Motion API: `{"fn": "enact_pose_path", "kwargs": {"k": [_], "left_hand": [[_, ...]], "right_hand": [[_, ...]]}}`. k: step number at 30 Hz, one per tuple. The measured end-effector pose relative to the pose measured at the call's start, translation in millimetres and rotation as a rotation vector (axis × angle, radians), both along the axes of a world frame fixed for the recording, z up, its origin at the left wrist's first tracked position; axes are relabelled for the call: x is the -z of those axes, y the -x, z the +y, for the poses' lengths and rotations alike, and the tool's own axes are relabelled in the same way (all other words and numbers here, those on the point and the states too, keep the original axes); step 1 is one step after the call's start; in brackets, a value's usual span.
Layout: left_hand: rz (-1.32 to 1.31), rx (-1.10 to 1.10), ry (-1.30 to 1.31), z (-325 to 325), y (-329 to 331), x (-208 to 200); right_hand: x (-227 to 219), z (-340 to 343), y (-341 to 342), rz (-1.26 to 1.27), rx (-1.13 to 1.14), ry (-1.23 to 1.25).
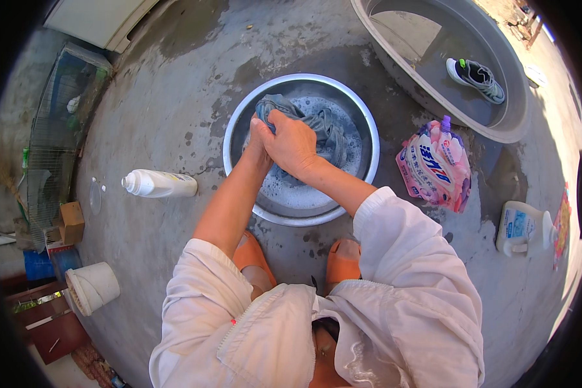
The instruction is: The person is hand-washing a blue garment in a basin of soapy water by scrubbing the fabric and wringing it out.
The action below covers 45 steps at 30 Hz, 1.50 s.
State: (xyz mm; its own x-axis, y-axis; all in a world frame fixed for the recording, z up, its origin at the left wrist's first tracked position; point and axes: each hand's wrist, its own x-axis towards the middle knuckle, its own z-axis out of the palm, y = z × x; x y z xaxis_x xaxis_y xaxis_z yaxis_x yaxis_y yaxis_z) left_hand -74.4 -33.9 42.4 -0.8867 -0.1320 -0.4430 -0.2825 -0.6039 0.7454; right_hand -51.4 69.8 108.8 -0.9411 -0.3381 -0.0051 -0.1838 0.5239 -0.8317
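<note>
A round metal basin stands on the floor in front of my feet, with foamy water inside. A wet grey-blue cloth lies partly in the suds, and its upper end is bunched up in my hands. My left hand is closed round the cloth at the basin's left side. Pressed up against it, my right hand also grips the cloth, its fingers curled over. The fingertips of both hands are mostly hidden. What kind of cloth item it is, I cannot tell.
Left of the basin stands a white bottle. To the right are a pink detergent pouch with a purple cap and a white jug. A big grey tub at the far right holds a sneaker. A white bucket and wire cage are at the left.
</note>
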Motion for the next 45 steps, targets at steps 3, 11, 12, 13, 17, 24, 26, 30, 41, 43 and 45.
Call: {"fn": "enact_pose_path", "kwargs": {"k": [3, 11, 12, 13, 17, 24, 26, 30, 41, 43, 45], "left_hand": [[-0.079, -0.025, 0.286, 35.6, -12.5, -8.5], [-0.109, -0.166, 0.171, 34.0, -12.9, -13.9], [-0.005, -0.08, 0.071, 4.2, -5.0, 8.9], [0.063, 0.02, 0.021, -8.8, -6.3, 18.3], [-0.07, -0.18, 0.011, 38.0, -10.2, -0.1], [-0.108, -0.124, 0.034, 8.8, -11.7, 13.4], [-0.102, 0.033, -0.199, 0.9, -13.6, -5.9], [-0.274, -0.152, 0.197, 43.9, -12.4, -18.4], [-0.038, 0.429, 1.28, -57.1, -9.5, 5.9], [-0.038, 0.635, 1.486, -66.2, -14.5, 10.3], [0.059, 0.848, 1.621, -63.8, -21.6, 22.3]], "right_hand": [[16.9, 10.4, 40.7, 0.109, 0.246, -0.1], [10.6, 5.7, 20.9, -0.216, 0.233, 0.152], [10.8, -6.7, -2.8, -0.131, 0.195, 0.185], [14.3, -14.0, -17.7, -0.051, 0.163, 0.212], [31.3, -1.6, 29.3, 0.086, 0.29, 0.029], [29.9, -13.8, 10.6, -0.055, 0.258, 0.118], [12.6, -12.5, 1.2, -0.17, 0.136, 0.124], [43.8, 6.4, 51.8, -0.029, 0.283, -0.093], [61.3, 56.1, 73.8, 0.07, 0.361, 0.097], [65.6, 47.5, 56.1, 0.18, 0.24, 0.104], [68.0, 47.7, 36.3, 0.102, 0.043, 0.026]]}}
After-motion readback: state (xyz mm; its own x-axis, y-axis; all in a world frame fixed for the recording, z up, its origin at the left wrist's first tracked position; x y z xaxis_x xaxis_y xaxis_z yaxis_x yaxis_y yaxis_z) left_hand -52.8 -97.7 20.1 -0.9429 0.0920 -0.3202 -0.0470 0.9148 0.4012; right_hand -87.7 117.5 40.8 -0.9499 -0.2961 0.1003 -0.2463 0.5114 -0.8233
